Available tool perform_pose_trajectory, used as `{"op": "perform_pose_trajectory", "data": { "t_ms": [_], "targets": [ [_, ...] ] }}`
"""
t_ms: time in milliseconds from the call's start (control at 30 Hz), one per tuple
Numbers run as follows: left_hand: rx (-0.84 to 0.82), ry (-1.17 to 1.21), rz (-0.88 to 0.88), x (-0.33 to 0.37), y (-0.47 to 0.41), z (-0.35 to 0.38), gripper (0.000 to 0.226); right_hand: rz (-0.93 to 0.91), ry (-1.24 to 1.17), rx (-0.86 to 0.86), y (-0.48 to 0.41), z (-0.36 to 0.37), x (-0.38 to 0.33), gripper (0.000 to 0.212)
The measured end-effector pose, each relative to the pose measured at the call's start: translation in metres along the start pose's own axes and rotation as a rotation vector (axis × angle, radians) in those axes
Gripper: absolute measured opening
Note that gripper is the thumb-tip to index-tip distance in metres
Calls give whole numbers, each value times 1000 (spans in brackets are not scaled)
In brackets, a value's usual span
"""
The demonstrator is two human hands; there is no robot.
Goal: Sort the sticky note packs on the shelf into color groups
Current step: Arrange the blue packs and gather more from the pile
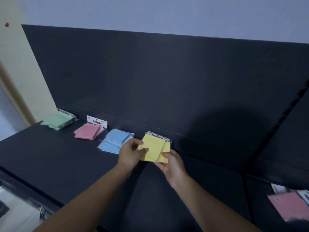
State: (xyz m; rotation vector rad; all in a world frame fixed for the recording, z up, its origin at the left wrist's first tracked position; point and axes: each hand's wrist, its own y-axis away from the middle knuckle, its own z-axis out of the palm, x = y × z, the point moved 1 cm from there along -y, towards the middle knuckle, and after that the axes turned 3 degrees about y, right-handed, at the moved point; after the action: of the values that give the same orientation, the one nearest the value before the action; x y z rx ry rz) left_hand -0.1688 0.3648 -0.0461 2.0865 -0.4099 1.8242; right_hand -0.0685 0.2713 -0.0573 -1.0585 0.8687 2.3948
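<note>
Matt dark shelf (pixel 66 158); paper yellow packs (pixel 154 146) in glossy plastic wrap.

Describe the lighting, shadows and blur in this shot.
Head view: dim, bluish light; a broad soft shadow falls on the back panel right of the yellow packs; the pink pack at lower right and the green packs look smeared.

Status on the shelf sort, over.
Left hand, right hand grip yellow packs. Green pile, pink pile, blue pile sit leftward. Stray pink pack far right; nothing blocking.
</note>
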Motion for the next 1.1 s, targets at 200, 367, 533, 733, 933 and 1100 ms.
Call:
{"op": "perform_pose_trajectory", "data": {
  "t_ms": [200, 367, 533, 733, 933, 1100],
  "targets": [
    [-22, -113, -87, -23, -36, 12, 12, -115, 430, 285, -32, 6, 20, 34],
    [6, -486, 116, -40, -33, 27, 29, -454, 1131, 545, -36, 8, 40, 53],
    [-8, -562, 300, -49, -23, 27, 32, -515, 1334, 658, -43, 14, 49, 52],
    [-62, -627, 279, -48, -25, 29, 40, -572, 1339, 681, -40, 16, 49, 33],
    [-126, -764, 483, -48, -11, 32, 46, -620, 1030, 732, -21, 14, 44, 42],
    [-279, -796, 969, -35, 28, 51, 40, -564, 957, 693, 23, -20, 37, 39]
  ]
}}
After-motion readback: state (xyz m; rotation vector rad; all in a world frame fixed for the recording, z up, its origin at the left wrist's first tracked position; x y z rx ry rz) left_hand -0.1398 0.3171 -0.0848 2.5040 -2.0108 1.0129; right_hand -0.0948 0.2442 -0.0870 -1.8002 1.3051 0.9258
